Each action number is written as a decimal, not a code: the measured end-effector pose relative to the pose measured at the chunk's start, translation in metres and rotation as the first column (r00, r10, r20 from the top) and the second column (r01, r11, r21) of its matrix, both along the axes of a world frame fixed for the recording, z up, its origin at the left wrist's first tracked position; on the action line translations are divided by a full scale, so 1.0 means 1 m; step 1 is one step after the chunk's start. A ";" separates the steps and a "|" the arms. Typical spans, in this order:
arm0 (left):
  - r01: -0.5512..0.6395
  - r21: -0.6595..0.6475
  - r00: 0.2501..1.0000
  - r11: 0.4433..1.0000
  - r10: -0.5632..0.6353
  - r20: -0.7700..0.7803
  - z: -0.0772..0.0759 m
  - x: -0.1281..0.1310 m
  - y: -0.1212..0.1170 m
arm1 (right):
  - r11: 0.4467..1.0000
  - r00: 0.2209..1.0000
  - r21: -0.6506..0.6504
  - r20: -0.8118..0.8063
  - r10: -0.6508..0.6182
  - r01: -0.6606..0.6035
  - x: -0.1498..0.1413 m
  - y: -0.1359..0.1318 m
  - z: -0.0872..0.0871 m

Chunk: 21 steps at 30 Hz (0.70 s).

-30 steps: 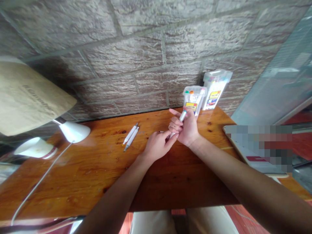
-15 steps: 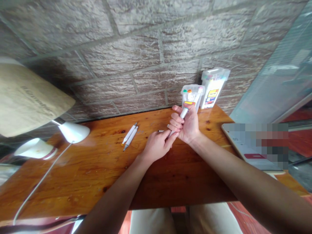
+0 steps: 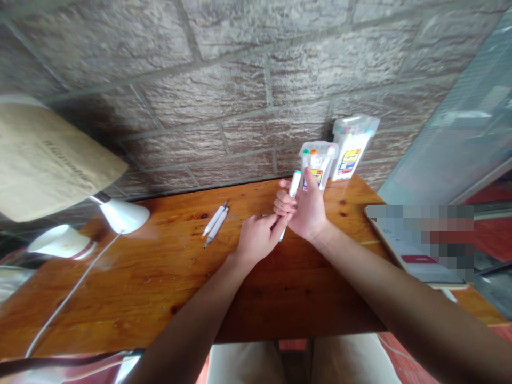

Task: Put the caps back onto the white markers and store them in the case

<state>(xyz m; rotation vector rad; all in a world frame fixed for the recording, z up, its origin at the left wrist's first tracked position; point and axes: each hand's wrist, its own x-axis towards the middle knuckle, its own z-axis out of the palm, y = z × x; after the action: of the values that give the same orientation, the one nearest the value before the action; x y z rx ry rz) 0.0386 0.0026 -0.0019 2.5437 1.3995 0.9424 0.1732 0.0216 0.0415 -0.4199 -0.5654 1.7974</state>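
A white marker (image 3: 295, 184) with turquoise ends is held above the wooden table, its upper end tilted slightly right. My right hand (image 3: 311, 216) has its fingers curled round the middle of it, palm up, with the thumb raised off it. From the left, my left hand (image 3: 259, 238) pinches near the marker's lower part, fingertips against my right fingers, which partly hide the grip. Behind my right hand stands a clear open box (image 3: 319, 149) with several markers, green, orange and pink ends showing.
Two grey-white markers, one (image 3: 213, 221) beside the other (image 3: 217, 228), lie left of my hands. A taller clear marker box (image 3: 351, 152) stands by the brick wall. A lamp (image 3: 126, 216), its cord and a paper cup (image 3: 60, 242) are left; a tablet (image 3: 404, 245) lies right.
The marker has swung more upright in my right hand, so its lower turquoise end shows below the fingers. My right thumb has lifted off it. My left hand has barely moved.
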 end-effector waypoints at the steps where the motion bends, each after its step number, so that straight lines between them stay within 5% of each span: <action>1: 0.024 -0.011 0.999 1.000 -0.024 0.025 0.001 0.000 -0.001 | 1.000 1.000 -0.001 -0.006 -0.004 0.004 0.001 0.000 0.001; 7: 0.131 -0.046 0.985 0.990 -0.125 0.120 0.006 0.000 -0.004 | 1.000 0.999 0.027 -0.032 0.007 -0.007 0.009 0.001 0.006; 21: 0.156 -0.090 0.988 0.984 -0.156 0.005 0.004 -0.004 -0.001 | 0.994 0.993 0.096 0.110 0.039 -0.049 0.011 -0.003 0.010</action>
<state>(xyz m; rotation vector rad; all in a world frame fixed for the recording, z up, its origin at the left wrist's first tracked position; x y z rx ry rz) 0.0344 0.0019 0.0018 2.5441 1.1934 0.8316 0.1837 0.0191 0.0512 -0.4420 -0.7410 1.7882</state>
